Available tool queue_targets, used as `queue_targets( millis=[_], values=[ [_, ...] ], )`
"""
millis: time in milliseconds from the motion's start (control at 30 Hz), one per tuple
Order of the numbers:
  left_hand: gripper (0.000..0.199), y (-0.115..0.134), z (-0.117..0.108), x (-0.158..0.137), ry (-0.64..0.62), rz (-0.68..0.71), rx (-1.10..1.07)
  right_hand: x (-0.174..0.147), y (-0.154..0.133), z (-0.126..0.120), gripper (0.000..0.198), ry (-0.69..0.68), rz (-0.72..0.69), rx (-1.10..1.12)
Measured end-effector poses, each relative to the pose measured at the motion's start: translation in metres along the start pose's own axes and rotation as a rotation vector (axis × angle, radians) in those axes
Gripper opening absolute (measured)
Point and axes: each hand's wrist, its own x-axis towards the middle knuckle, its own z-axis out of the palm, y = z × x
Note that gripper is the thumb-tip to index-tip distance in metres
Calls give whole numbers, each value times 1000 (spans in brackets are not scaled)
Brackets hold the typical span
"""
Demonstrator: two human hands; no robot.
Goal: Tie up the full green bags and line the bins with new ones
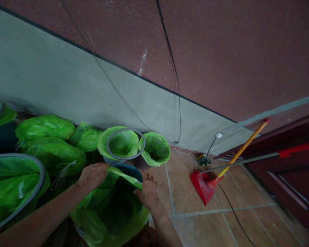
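Observation:
A green plastic bag (113,223) hangs inside and over a dark bin, whose blue rim (130,169) shows at the far side. My left hand (94,175) grips the bag's upper edge at the left, fingers closed on the film. On the right, my right hand (148,188) is closed on the same edge, which stretches between both hands. Beyond them stands a small bin lined with a green bag (122,144), with a loose grey ring (144,140) lying tilted across its top. Another lined bin (156,149) stands beside it.
At the left is a large lined bin with a grey rim (42,178). Several tied green bags (46,127) lie along the wall (67,85). On the tiled floor (182,185) are a red dustpan (204,187) with a yellow handle and a black cable (234,212). A dark red door (285,185) is at right.

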Motion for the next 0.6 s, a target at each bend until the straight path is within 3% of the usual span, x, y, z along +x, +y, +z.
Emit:
queue_targets(
  millis=[33, 133, 367, 500, 600],
  values=[
    [40, 3, 0, 0, 2, 6, -3, 0, -5, 3, 74, 6, -47, 0],
    [40, 8, -4, -1, -1, 3, -11, 3, -12, 8, 27, 8, -96, -49],
    [39, -1, -5, 0, 4, 17, -72, 8, 5, -8, 33, 149, 137, -13],
    [38, -2, -3, 3, 41, 0, -91, 6, 8, -9, 31, 157, 168, 43],
    [40, 0, -4, 4, 1, -3, -93, 6, 6, -3, 45, 143, 158, 2]
  ],
)
